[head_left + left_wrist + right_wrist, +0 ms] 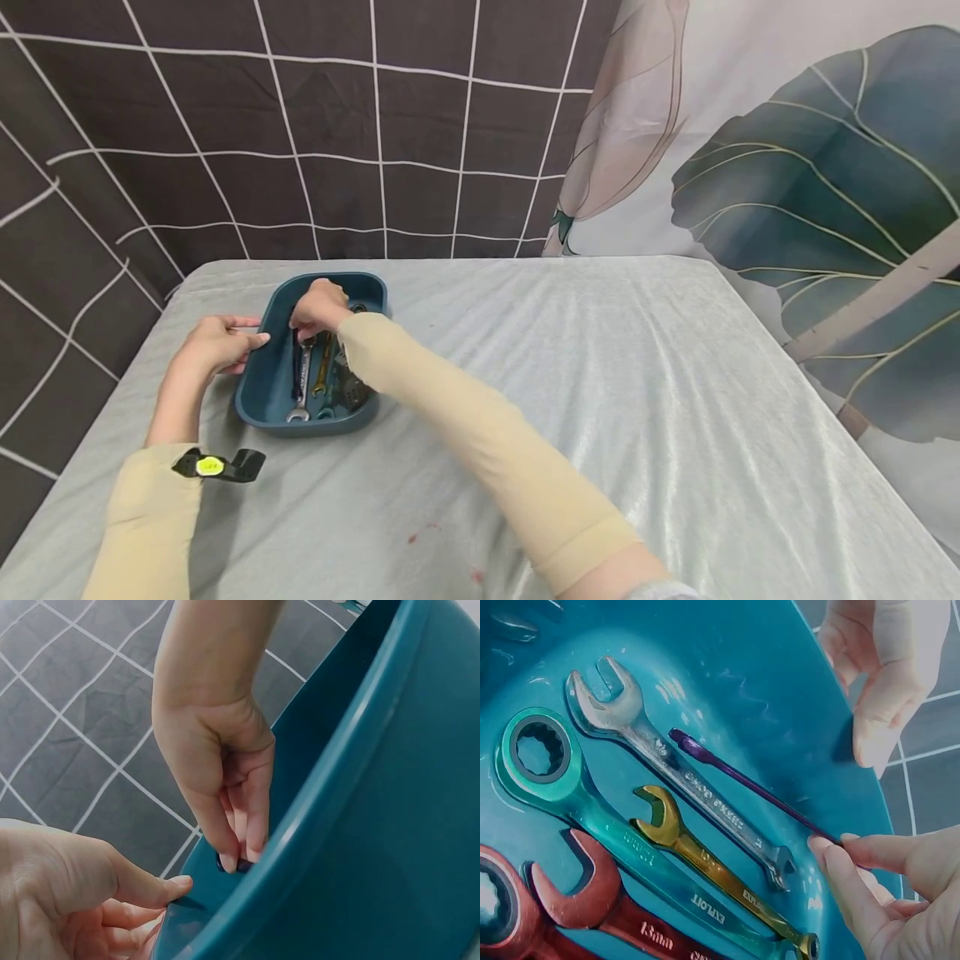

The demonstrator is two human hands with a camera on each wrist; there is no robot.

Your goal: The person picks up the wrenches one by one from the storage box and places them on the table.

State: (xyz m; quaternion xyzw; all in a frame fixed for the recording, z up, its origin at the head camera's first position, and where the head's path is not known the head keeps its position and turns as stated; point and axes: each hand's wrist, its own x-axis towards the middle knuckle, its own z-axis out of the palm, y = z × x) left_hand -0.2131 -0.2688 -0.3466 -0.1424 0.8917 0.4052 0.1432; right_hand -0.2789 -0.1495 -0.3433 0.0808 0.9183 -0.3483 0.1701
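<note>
A blue plastic bin (pixel 315 429) stands on the left part of the table with several wrenches in it. My left hand (pixel 210 343) holds its left rim, thumb over the edge and fingers outside. Inside the bin, my right hand (pixel 318 307) pinches one end of a slim purple wrench (pixel 754 787) between thumb and fingers. Beside that wrench lie a silver open-end wrench (pixel 679 769), a small gold wrench (pixel 712 871) and a green ratchet wrench (pixel 619 844). Red wrenches (pixel 626 911) lie farthest from the purple one, partly cut off by the view.
A pale grey cloth covers the table (pixel 600 400). Behind it hangs a dark curtain (pixel 337 125) with a white grid, and a leaf-patterned curtain (pixel 825 183) hangs at the right. Other metal pieces (pixel 514 626) show in the bin's far corner.
</note>
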